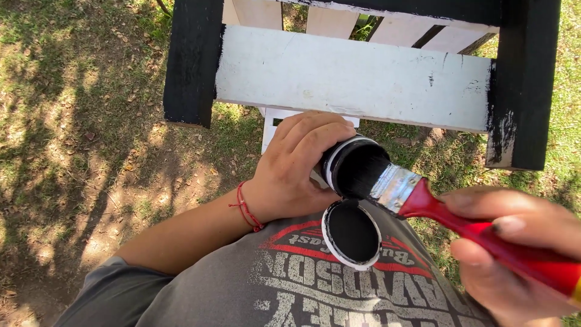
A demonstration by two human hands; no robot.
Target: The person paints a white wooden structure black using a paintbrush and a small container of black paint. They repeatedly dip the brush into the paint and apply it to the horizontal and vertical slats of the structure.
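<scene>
Black bristles of your brush [363, 171] sit inside the jar [339, 158] mouth; your left hand [296, 166] clasps the jar, your right hand [514, 242] pinches the red handle, its axis running toward lower right.

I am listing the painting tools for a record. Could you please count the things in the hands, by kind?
Paintbrush with red handle, in the right hand: 1
Small paint container, in the left hand: 1
Hinged lid, black with paint: 1
Total: 3
</scene>
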